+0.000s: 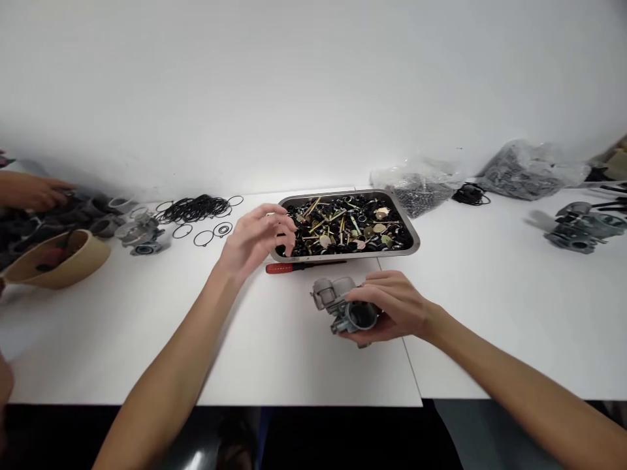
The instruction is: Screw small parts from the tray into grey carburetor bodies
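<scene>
My right hand [389, 303] is closed around a grey metal carburetor [337, 294], held over the white table with its round bore facing me. My left hand [259, 238] is raised at the left end of a metal tray [414, 245], its fingers curled but apart and nothing visible in them. Small mixed parts [343, 225], black, brass and silver, fill the tray. Just in front of the tray lies a screwdriver [281, 268] with a red handle, its shaft along the tray's near edge.
Black rubber rings [196, 209] lie left of the tray. Another carburetor [140, 232] stands beside a tan bowl [98, 254], near a co-worker's hand [42, 191]. Plastic bags of parts [418, 186] rest against the wall. One more carburetor [582, 227] sits at right.
</scene>
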`<action>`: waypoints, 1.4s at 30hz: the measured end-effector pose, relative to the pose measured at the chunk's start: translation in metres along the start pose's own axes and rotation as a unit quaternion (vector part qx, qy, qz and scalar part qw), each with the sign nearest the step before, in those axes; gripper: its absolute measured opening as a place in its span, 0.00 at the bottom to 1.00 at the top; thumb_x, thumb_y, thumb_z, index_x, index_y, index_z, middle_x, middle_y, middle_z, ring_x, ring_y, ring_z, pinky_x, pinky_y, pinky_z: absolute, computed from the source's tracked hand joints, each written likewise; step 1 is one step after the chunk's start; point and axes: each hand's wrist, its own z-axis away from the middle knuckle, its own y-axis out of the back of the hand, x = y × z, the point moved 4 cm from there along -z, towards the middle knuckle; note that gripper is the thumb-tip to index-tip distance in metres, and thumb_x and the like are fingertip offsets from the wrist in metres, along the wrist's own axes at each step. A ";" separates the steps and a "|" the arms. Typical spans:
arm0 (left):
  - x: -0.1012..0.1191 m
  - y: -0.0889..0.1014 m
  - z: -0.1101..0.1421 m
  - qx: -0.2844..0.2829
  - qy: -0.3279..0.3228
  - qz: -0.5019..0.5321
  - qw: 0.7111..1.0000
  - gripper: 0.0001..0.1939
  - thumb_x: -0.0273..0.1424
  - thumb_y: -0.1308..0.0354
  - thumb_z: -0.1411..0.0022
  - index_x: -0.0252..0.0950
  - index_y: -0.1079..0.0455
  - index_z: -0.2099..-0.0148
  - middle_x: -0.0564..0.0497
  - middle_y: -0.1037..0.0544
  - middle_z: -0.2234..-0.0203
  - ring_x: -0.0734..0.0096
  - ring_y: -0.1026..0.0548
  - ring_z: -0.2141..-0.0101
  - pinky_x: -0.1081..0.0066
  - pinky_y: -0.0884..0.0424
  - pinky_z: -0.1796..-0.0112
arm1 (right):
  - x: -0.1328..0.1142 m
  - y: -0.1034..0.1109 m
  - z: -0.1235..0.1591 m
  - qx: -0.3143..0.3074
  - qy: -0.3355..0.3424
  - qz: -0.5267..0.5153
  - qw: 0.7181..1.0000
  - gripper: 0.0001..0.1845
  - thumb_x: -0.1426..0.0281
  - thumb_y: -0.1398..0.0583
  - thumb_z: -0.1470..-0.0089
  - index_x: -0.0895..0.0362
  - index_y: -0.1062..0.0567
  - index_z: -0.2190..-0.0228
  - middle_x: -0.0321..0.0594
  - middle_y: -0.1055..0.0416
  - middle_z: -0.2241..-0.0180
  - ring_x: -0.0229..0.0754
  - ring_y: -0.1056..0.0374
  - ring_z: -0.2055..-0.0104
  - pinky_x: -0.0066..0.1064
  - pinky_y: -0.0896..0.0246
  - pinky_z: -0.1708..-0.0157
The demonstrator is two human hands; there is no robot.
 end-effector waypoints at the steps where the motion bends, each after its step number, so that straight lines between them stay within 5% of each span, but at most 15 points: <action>1: 0.001 0.007 -0.001 0.026 -0.004 -0.027 0.999 0.12 0.36 0.33 0.41 0.35 0.24 0.58 0.47 0.21 0.70 0.67 0.23 0.75 0.68 0.25 0.77 | 0.002 -0.002 0.001 -0.011 -0.002 0.009 1.000 0.18 0.59 0.34 0.42 0.57 0.31 0.59 0.31 0.31 0.80 0.34 0.42 0.81 0.28 0.46 0.80; 5: -0.006 0.013 -0.001 0.062 -0.008 -0.167 0.984 0.07 0.31 0.34 0.41 0.32 0.24 0.63 0.50 0.24 0.78 0.75 0.29 0.83 0.74 0.33 0.80 | 0.010 -0.012 0.006 -0.074 -0.013 0.061 0.995 0.17 0.56 0.35 0.41 0.57 0.30 0.64 0.30 0.33 0.81 0.34 0.44 0.82 0.29 0.50 0.80; 8: -0.014 0.004 0.000 0.072 -0.014 -0.182 0.981 0.07 0.31 0.35 0.40 0.32 0.24 0.63 0.51 0.25 0.80 0.76 0.30 0.84 0.74 0.35 0.81 | 0.016 -0.016 0.009 -0.125 -0.062 0.041 0.989 0.22 0.49 0.36 0.42 0.57 0.29 0.66 0.29 0.37 0.83 0.34 0.43 0.81 0.28 0.52 0.79; 13: -0.017 -0.010 0.002 0.078 -0.011 -0.201 0.976 0.08 0.32 0.35 0.41 0.32 0.25 0.65 0.52 0.26 0.81 0.78 0.32 0.85 0.75 0.36 0.83 | 0.037 0.004 0.002 -0.135 -0.160 -0.035 0.977 0.19 0.52 0.43 0.36 0.55 0.26 0.64 0.28 0.38 0.85 0.33 0.44 0.83 0.28 0.49 0.79; 16: -0.013 -0.015 0.004 0.077 -0.004 -0.216 0.973 0.08 0.33 0.35 0.41 0.33 0.25 0.65 0.53 0.26 0.82 0.80 0.34 0.86 0.76 0.38 0.84 | 0.076 0.032 -0.009 -0.127 -0.347 0.039 0.928 0.15 0.60 0.45 0.34 0.55 0.26 0.67 0.34 0.31 0.80 0.36 0.39 0.80 0.30 0.45 0.77; 19: -0.009 -0.020 0.005 0.077 -0.014 -0.213 0.974 0.08 0.33 0.35 0.41 0.33 0.25 0.64 0.53 0.26 0.82 0.81 0.34 0.86 0.77 0.39 0.85 | 0.112 0.049 -0.024 -0.224 -0.437 0.082 0.867 0.10 0.64 0.42 0.38 0.56 0.24 0.65 0.40 0.24 0.69 0.41 0.30 0.69 0.33 0.40 0.70; 26: -0.011 -0.021 0.007 0.070 -0.003 -0.218 0.973 0.09 0.35 0.35 0.39 0.34 0.25 0.64 0.53 0.26 0.82 0.79 0.33 0.86 0.76 0.38 0.85 | 0.150 0.011 -0.042 -0.428 -0.451 0.153 0.768 0.10 0.68 0.40 0.41 0.60 0.23 0.71 0.49 0.24 0.67 0.45 0.28 0.69 0.35 0.40 0.71; 33: -0.017 -0.016 0.006 0.072 0.001 -0.219 0.973 0.07 0.34 0.35 0.39 0.35 0.25 0.64 0.52 0.26 0.82 0.78 0.32 0.85 0.76 0.38 0.85 | 0.131 -0.017 -0.044 -0.442 -0.409 0.202 0.772 0.04 0.76 0.39 0.46 0.59 0.22 0.67 0.51 0.23 0.61 0.52 0.25 0.61 0.36 0.37 0.67; 42: -0.026 -0.006 0.001 0.093 0.032 -0.216 0.971 0.09 0.34 0.33 0.42 0.33 0.25 0.65 0.53 0.26 0.83 0.78 0.33 0.87 0.75 0.37 0.84 | 0.142 -0.009 -0.036 -0.376 -0.460 0.225 0.772 0.11 0.79 0.38 0.47 0.62 0.23 0.60 0.56 0.24 0.59 0.55 0.25 0.58 0.38 0.33 0.64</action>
